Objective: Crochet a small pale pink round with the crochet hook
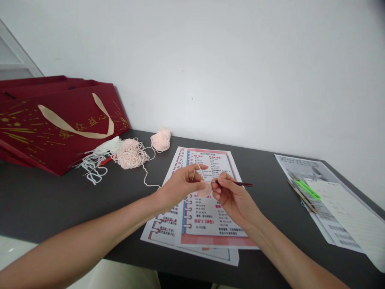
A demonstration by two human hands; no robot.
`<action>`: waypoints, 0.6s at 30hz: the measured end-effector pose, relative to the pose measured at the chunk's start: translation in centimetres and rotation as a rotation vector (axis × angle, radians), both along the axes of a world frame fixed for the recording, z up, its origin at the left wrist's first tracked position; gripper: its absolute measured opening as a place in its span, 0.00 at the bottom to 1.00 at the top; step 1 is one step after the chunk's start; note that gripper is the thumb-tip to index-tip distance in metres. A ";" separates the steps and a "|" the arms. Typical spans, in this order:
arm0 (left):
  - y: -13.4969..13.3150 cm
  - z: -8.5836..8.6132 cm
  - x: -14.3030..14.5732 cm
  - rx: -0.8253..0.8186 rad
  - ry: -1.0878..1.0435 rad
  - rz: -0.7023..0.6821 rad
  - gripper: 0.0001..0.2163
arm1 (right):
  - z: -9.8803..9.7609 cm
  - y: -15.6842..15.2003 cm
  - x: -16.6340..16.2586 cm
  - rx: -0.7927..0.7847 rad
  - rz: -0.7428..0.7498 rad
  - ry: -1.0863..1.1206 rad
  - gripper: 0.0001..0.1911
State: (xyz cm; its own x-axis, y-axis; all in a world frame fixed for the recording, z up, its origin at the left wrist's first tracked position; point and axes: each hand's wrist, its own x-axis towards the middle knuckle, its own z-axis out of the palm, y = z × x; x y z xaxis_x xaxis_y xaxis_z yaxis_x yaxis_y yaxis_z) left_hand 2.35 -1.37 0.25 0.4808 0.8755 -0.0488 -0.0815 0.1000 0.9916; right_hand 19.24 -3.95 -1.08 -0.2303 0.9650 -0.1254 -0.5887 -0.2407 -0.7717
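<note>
My left hand (pixel 180 184) pinches a small round pink crochet piece (pixel 205 188), with a strand of pink yarn looped over its index finger. My right hand (pixel 230 194) grips a dark red crochet hook (pixel 240 184) whose tip meets the pink piece. Both hands hover above a printed pattern sheet (pixel 207 216) on the dark table (pixel 45 200). The yarn (pixel 147 178) trails left to a loose pink yarn tangle (pixel 130 153) and a small pink yarn ball (pixel 160 140).
A red gift bag (pixel 57 124) with a beige handle lies flat at the back left, white yarn (pixel 94 162) beside it. At the right lie printed papers (pixel 333 200) with green-handled snips (pixel 306 189). A white wall runs behind the table.
</note>
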 end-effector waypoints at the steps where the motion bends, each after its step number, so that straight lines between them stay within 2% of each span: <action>1: 0.0 0.0 0.0 -0.014 -0.010 0.002 0.23 | 0.0 -0.1 -0.1 0.033 -0.020 -0.032 0.09; 3: 0.0 0.1 -0.1 -0.035 -0.028 0.007 0.26 | -0.1 -0.4 -0.1 0.158 -0.070 -0.154 0.07; 5: -0.1 0.3 -0.2 -0.055 -0.047 0.005 0.29 | -0.2 -0.9 0.0 0.347 -0.134 -0.365 0.04; 8: -0.4 0.6 -0.1 -0.100 -0.055 -0.005 0.33 | -0.6 -1.5 0.1 0.749 -0.238 -0.795 0.03; 10: -0.7 0.6 0.0 -0.128 -0.050 -0.006 0.34 | -0.7 -1.7 0.1 1.052 -0.262 -1.052 0.06; 12: -0.9 0.4 0.2 -0.133 -0.062 -0.005 0.32 | -0.5 -1.7 0.0 1.283 -0.274 -1.262 0.07; 15: -1.1 0.1 0.4 -0.159 -0.102 0.003 0.30 | -0.2 -1.7 -0.2 1.440 -0.344 -1.484 0.08; 18: -1.1 0.0 0.3 -0.284 -0.186 -0.031 0.26 | -0.3 -1.8 0.0 1.478 -0.372 -1.502 0.09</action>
